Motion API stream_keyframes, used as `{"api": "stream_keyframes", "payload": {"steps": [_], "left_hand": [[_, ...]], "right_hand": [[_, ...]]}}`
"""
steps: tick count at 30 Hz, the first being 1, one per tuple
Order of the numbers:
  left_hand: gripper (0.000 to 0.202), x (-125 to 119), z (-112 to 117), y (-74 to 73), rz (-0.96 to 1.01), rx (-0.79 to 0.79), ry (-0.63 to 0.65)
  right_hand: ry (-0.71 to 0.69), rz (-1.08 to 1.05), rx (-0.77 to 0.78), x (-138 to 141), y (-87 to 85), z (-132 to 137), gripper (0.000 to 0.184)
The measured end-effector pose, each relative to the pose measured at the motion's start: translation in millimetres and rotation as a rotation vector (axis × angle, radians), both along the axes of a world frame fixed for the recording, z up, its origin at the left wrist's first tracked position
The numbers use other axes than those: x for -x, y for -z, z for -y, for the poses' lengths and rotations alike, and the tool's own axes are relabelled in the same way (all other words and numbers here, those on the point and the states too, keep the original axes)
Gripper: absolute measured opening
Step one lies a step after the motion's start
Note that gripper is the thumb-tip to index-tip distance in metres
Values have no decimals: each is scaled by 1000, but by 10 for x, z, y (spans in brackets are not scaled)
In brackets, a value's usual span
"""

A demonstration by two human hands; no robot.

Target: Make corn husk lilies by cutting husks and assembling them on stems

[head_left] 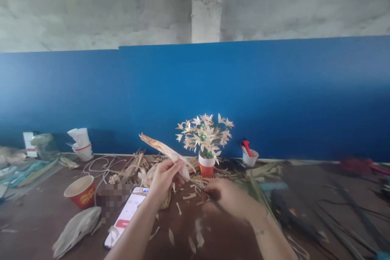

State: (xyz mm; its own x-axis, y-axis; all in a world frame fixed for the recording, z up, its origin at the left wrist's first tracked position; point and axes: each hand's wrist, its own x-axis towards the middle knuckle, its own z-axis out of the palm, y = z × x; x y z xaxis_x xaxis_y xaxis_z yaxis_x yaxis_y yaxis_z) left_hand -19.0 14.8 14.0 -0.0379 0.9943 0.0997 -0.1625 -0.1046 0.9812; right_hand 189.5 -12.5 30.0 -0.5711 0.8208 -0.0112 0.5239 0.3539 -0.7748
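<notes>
My left hand [168, 176] is closed on a pale dried corn husk [163, 146], whose brownish end sticks up to the left. My right hand [224, 197], smeared by motion, grips a thin dark pointed tool [199, 188], possibly scissors. The tool's tip points at the lower end of the husk; I cannot tell whether they touch. Behind my hands stands a bunch of cream husk flowers [207, 132] in a red and white paper cup [206, 167]. Small cut husk pieces [191, 243] lie scattered on the brown table below.
Dried husk strips [134, 168] are heaped along the back. To the left are a lit phone [126, 215], a red paper cup [79, 193], a loose husk [77, 229] and a white cable [103, 166]. A small white cup [250, 157] with a red-handled item stands back right.
</notes>
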Motion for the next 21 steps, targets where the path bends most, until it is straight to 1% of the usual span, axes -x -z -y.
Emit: {"api": "stream_keyframes", "payload": {"steps": [5,13,16,21], "left_hand": [[38,-9,-2,2,-11,-8,-12],[39,29,1,9,-41,-32,51],[40,33,-6,16,-50,-23,50],[41,19,-5,-1,-52,-4,20]], "right_hand": [[41,9,-26,11,-34,28,13],[9,31,14,2,-96,57,15],[29,66,-29,5,-96,68,14],[111,156,-164,17,-51,84,14]]}}
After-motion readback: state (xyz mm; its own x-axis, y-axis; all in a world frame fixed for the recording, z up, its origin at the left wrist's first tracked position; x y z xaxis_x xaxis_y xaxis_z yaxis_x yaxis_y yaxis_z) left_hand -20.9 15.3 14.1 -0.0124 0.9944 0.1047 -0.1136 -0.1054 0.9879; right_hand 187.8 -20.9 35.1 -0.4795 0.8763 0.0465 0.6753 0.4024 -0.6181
